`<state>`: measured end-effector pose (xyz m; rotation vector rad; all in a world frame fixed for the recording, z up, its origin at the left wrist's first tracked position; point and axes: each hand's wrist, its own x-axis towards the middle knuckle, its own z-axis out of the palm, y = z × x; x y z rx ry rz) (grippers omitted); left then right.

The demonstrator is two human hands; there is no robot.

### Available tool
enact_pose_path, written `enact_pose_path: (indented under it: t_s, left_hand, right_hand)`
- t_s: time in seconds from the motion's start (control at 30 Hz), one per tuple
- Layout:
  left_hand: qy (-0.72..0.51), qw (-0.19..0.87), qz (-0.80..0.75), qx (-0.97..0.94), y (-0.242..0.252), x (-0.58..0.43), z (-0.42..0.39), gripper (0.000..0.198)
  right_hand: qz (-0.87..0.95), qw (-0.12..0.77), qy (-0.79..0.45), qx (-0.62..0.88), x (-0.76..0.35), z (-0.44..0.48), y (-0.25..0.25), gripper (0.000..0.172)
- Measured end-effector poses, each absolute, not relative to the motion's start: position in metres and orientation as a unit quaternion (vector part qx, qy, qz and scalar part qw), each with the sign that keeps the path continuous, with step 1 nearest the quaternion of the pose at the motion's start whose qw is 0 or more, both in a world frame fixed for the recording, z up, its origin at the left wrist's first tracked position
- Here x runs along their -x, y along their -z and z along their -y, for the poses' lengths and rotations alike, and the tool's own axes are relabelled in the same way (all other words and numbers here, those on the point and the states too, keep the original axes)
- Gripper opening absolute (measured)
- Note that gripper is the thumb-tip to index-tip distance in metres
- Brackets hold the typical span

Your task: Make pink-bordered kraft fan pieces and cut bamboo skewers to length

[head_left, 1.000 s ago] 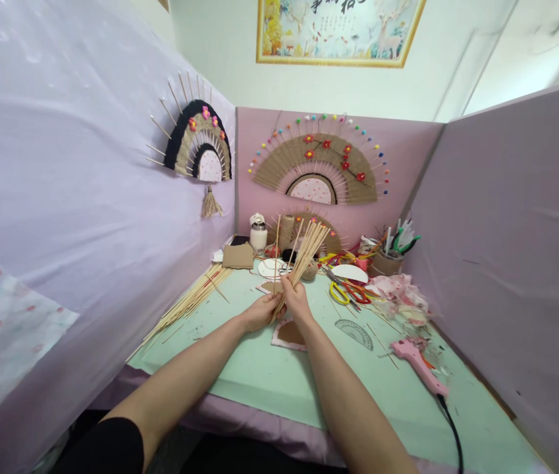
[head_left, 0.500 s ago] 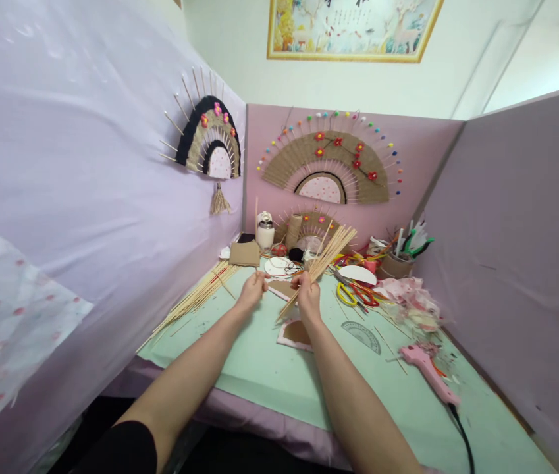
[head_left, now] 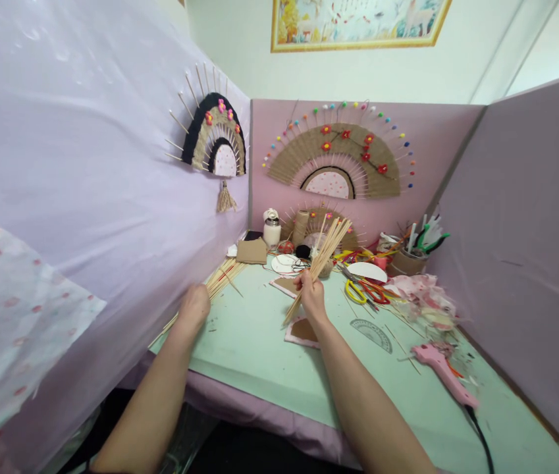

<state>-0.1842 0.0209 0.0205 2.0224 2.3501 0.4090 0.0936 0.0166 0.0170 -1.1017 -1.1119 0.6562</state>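
My right hand (head_left: 311, 294) is closed round a bundle of thin bamboo sticks (head_left: 327, 250) that slants up and away over the green mat (head_left: 259, 342). My left hand (head_left: 194, 307) rests at the mat's left edge on a loose pile of the same sticks (head_left: 222, 276) lying along the lilac cloth wall; its fingers are curled down and hidden from me. A half-round cardboard piece (head_left: 303, 330) lies just below my right wrist, and another (head_left: 286, 284) lies beyond it.
Yellow and red scissors (head_left: 361, 291), a clear protractor (head_left: 371, 332) and a pink glue gun (head_left: 440, 365) with a black cord lie to the right. Pink floral fabric (head_left: 425, 299), a pen cup (head_left: 407, 260), twine, a jar and cardboard crowd the back. Finished fans hang on the partitions.
My left hand left the bundle and moved down-left to the stick pile by the cloth wall. The right hand kept the bundle, and my view shifted slightly left.
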Motion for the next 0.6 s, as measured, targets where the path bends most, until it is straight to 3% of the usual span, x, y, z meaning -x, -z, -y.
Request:
enact_pose_path:
  t_s: [0.07,0.27,0.6]
  left_hand:
    - [-0.080,-0.009,-0.755,-0.651,-0.024,0.181,-0.016,0.036]
    - [-0.121,-0.061,-0.757,-0.639,-0.025,0.158,-0.022,0.030]
    - [-0.061,0.032,-0.686,-0.725,-0.020,0.104,-0.065,0.029]
  right_hand:
    - [0.487,0.660,-0.297,0.490,-0.094,-0.016,-0.018,0.049]
    - [0.490,0.659,-0.296,0.489,-0.094,-0.017,-0.016,0.049]
    - [0.503,0.651,-0.295,0.486,-0.095,-0.020,-0.013,0.048]
